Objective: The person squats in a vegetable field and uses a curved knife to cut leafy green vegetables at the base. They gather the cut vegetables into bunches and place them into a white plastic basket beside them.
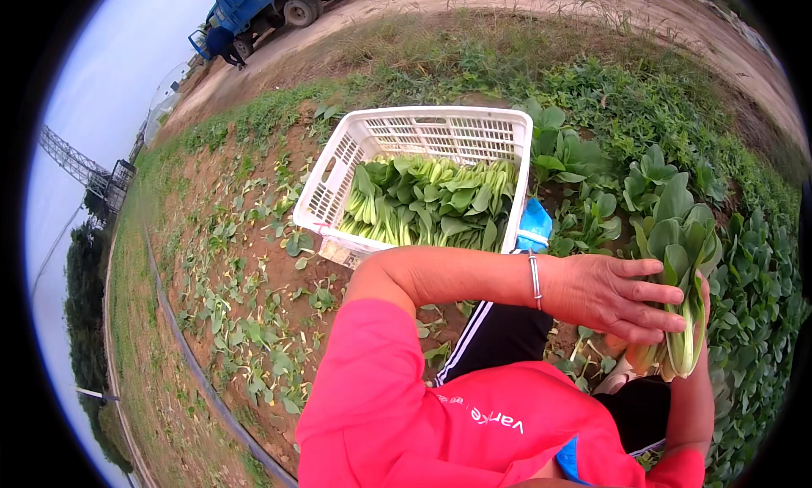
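Observation:
A bunch of bok choy [684,253] is upright at the right, leaves up and pale stalks down. My right hand [704,298] grips it from the far right side, mostly hidden behind the leaves and stalks. My left hand [625,298], with a silver bangle at the wrist, reaches across from the left; its fingers lie over the bunch's near side and its thumb is hidden. An orange blurred shape shows below that hand. Left of the hands, beyond my left forearm, a white plastic crate [438,112] holds rows of cut bok choy [431,202].
Bok choy plants [755,285] grow densely at the right. Loose leaves [260,336] litter the soil at the left, beside a dark hose [190,355]. A blue item [534,223] lies against the crate. Farther off, a person [222,43] bends beside a blue truck [254,6].

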The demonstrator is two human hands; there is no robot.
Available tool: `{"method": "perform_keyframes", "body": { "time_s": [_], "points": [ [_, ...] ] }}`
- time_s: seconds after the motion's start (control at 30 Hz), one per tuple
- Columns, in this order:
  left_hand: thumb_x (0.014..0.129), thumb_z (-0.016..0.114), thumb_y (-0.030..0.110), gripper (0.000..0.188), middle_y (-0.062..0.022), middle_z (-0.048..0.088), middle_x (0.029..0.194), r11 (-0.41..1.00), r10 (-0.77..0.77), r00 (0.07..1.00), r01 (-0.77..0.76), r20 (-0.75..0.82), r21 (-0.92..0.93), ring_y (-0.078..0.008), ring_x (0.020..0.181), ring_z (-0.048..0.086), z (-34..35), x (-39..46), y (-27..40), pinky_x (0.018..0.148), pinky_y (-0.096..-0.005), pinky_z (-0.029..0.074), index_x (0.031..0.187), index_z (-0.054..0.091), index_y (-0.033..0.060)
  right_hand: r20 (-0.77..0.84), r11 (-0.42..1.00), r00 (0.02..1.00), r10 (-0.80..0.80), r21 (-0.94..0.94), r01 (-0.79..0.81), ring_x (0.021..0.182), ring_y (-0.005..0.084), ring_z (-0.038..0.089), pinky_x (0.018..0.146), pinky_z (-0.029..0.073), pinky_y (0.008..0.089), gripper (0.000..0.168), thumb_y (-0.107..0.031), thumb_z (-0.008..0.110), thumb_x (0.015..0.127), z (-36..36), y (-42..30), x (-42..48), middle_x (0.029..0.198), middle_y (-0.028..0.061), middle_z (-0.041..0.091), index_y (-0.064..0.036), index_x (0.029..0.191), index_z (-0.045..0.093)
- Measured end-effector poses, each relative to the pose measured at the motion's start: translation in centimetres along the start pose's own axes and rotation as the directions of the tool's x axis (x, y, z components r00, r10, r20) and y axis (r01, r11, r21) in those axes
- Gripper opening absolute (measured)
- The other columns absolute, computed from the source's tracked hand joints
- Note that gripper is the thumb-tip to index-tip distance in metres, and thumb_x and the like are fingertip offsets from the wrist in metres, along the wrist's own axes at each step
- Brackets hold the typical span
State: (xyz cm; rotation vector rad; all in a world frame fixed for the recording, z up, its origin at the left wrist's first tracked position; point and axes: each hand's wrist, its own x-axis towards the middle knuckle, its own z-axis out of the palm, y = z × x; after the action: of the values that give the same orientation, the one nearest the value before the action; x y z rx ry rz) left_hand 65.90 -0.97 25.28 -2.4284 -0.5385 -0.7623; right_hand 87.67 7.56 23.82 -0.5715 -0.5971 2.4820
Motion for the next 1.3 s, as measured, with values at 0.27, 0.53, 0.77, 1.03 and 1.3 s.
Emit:
{"method": "perform_keyframes", "body": {
  "time_s": [0.27,0.53,0.77,1.03,1.3],
  "points": [
    [0.061,0.070,0.063,0.116,-0.0245,0.020,0.144,0.028,-0.859,0.391,0.681,0.331,-0.732,-0.0386,0.134,0.021,0.5,-3.9,3.4,0.110,-0.0429,0.020,0.141,0.015,0.0000,0.140,0.643,0.846,-0.514,-0.589,0.489,0.107,0.0218,0.052,0.093,0.042,0.0344,0.061,-0.028,0.065,0.081,2.1,-0.1,3.9,0.120,0.0104,0.051,-0.001,0.129,0.039],
    [0.061,0.079,0.026,0.076,-0.0147,0.055,0.108,-0.222,-0.904,0.243,0.435,0.351,-0.873,-0.0244,0.097,0.055,1.8,-3.5,0.8,0.087,-0.0345,0.044,0.120,0.042,-0.0043,0.171,0.594,0.868,-0.467,-0.666,0.451,0.104,0.0172,0.053,0.093,0.039,0.0321,0.049,-0.016,0.070,0.080,5.8,4.6,8.0,0.113,0.0069,0.055,-0.001,0.120,0.046],
    [0.074,0.065,0.004,0.043,-0.0110,0.060,0.097,-0.527,-0.850,-0.020,-0.006,0.527,-0.850,-0.0188,0.082,0.063,-4.7,-12.1,-2.4,0.073,-0.0330,0.053,0.113,0.049,-0.0044,0.057,0.442,0.853,-0.519,-0.836,0.325,0.045,0.0016,0.038,0.037,0.028,0.0166,0.063,-0.033,0.058,0.090,5.2,1.3,8.8,0.105,0.0088,0.062,-0.004,0.137,0.029],
    [0.071,0.069,0.006,0.044,-0.0115,0.063,0.098,-0.564,-0.789,-0.603,0.636,0.116,-0.527,-0.0174,0.081,0.064,-14.8,-34.4,-5.7,0.069,-0.0297,0.052,0.110,0.053,-0.0040,-0.134,0.485,0.826,-0.548,-0.855,0.184,0.044,-0.0007,0.032,0.039,0.026,0.0147,0.048,-0.026,0.047,0.096,1.1,-2.4,7.2,0.108,0.0084,0.061,-0.006,0.137,0.032],
    [0.056,0.077,0.030,0.091,-0.0216,0.053,0.123,-0.735,-0.607,-0.787,0.499,-0.115,0.460,-0.0318,0.110,0.055,-9.7,-43.2,-4.0,0.093,-0.0353,0.043,0.128,0.036,-0.0063,-0.284,0.480,0.763,-0.580,-0.876,0.038,0.046,-0.0028,0.031,0.040,0.027,0.0140,0.047,-0.027,0.046,0.096,-2.1,-3.8,6.9,0.109,0.0065,0.061,-0.008,0.138,0.033]
  ]
}}
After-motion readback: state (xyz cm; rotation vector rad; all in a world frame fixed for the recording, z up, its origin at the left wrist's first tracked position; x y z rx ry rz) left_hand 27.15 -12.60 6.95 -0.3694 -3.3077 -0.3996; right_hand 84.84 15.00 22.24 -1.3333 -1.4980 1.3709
